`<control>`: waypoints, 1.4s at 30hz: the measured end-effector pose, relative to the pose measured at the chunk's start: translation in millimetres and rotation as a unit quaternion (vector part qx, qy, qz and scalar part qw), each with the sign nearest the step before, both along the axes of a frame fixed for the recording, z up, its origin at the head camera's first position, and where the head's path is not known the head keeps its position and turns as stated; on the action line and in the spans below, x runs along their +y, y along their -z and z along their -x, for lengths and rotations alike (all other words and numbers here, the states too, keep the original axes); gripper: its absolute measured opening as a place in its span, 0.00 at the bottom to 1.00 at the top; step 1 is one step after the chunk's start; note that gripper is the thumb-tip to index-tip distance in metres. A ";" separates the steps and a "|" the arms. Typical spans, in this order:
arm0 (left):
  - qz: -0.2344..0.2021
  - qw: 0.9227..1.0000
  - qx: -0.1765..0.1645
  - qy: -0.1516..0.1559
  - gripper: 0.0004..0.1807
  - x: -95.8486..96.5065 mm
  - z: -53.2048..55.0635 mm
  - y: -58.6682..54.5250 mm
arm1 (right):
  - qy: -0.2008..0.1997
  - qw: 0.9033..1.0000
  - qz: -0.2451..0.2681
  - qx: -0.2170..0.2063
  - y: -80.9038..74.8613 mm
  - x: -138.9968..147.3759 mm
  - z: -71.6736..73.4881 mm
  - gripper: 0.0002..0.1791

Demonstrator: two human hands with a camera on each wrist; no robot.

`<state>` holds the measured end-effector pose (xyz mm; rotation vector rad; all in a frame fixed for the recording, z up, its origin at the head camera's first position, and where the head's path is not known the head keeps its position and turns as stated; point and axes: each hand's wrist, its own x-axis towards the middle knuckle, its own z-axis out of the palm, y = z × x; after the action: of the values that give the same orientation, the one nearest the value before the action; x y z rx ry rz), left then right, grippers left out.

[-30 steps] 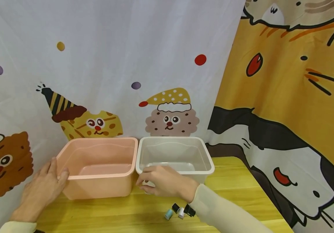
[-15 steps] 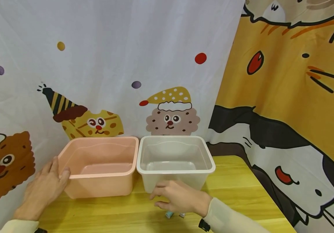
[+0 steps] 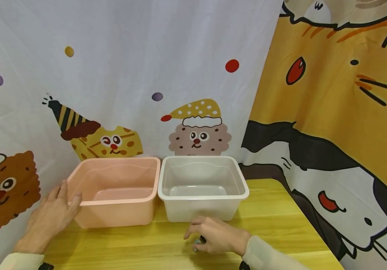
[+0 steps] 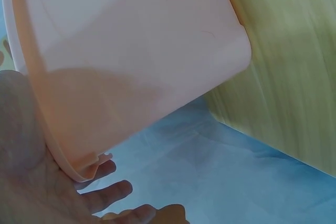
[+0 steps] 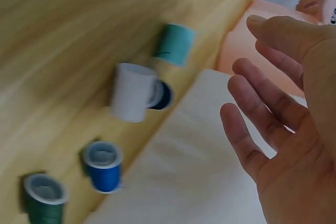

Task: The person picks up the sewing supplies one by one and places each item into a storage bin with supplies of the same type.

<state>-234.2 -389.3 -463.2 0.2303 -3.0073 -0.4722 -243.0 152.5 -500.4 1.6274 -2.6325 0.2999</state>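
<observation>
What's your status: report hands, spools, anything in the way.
Left hand against pink tub. Right hand empty, near spools. Spools loose on table, outside the tub. No obstruction seen.

I record two bins, the white bin (image 3: pixel 203 209) and one pink bin (image 3: pixel 116 216) directly to its left, and two hands: one right hand (image 3: pixel 217 236) in front of the white bin, one left hand (image 3: pixel 50 217) farther off to its left. Near the white bin's front, on one table (image 3: pixel 281 213), my tally of small cylinders stands at five: one teal cylinder (image 5: pixel 176 44), one white cylinder (image 5: pixel 128 95), one dark cylinder (image 5: pixel 165 97), one blue cylinder (image 5: pixel 106 178) and one green cylinder (image 5: pixel 45 211). Above and left of the white bin, I log three printed food figures (image 3: pixel 200 140).
</observation>
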 end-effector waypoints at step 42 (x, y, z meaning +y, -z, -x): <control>0.010 0.999 0.030 0.031 0.68 -7.0 -0.9 4.2 | -0.004 1.000 0.020 0.020 50.3 8.4 5.2 0.12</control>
<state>-233.2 -396.3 -467.4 0.1196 -2.9665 -0.4456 -248.2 160.9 -550.7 1.6165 -2.5746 0.3145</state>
